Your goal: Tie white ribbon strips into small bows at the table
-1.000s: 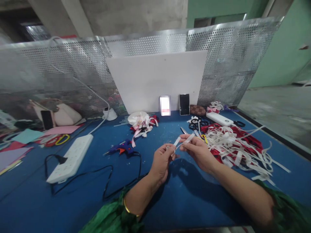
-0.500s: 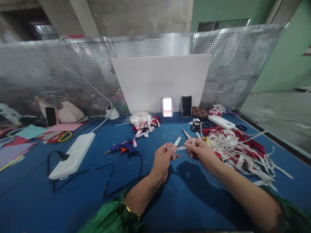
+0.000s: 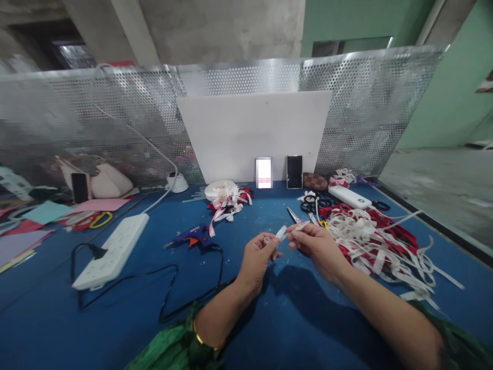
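Above the blue table my left hand [image 3: 257,259] pinches a short white ribbon [image 3: 282,232], whose end sticks up past the thumb. Close beside it on the right, my right hand [image 3: 314,244] is closed, with thumb and fingertips on a whitish strip of ribbon [image 3: 300,226]. The two sets of fingertips almost meet; whether both hold one ribbon I cannot tell. Just behind my right hand lie scissors [image 3: 294,216], their blades showing and their yellow handle partly covered. A pile of white and red ribbons [image 3: 370,236] lies to the right of that hand.
To the left are a blue glue gun [image 3: 190,236] with a black cord and a white power strip [image 3: 111,252]. A white dish [image 3: 215,190] with ribbon bows stands behind. Two phones [image 3: 295,172] lean on a white board [image 3: 254,123]. Coloured paper [image 3: 26,239] lies far left.
My right hand has moved slightly left and its ribbon now lies near the left fingertips. The strip that stretched between the hands shows less. The whole view has shifted a little.
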A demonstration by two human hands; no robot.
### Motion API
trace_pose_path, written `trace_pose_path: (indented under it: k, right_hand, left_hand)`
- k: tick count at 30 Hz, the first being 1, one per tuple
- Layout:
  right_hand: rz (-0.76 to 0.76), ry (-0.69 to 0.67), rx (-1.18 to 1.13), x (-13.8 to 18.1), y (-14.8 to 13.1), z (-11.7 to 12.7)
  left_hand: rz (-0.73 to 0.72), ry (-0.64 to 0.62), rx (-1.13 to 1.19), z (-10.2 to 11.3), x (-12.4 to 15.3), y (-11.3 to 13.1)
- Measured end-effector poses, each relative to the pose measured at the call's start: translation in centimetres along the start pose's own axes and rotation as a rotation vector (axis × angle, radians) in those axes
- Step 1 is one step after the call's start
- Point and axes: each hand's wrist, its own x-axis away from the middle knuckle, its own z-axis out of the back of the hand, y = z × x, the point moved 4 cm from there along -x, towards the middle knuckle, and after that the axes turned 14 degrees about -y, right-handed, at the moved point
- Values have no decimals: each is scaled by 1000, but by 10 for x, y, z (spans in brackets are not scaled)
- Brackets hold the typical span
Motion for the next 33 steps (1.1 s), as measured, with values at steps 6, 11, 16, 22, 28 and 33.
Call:
trace_pose_path:
  k: [6, 11, 16, 22, 28, 33]
  right_hand:
    - [369, -49, 681, 3, -14, -5]
    - [250, -213, 1026, 4, -2, -10]
    - [200, -130, 1191, 3, -1, -7]
    - [208, 1, 1006, 2, 0, -1]
    - [324, -49, 1086, 5, -5, -6]
    - [442, -152, 1156, 7, -11, -13]
  left_hand:
    - [7, -11, -79, -2, 0, 0]
    - [19, -75, -215, -7, 2, 0]
    - [0, -151, -279, -7, 2, -3]
    - [-91, -110, -505, -4, 4, -1]
    - [-88, -98, -536, -4, 5, 0]
    - [-19, -65, -340, -3, 2, 1]
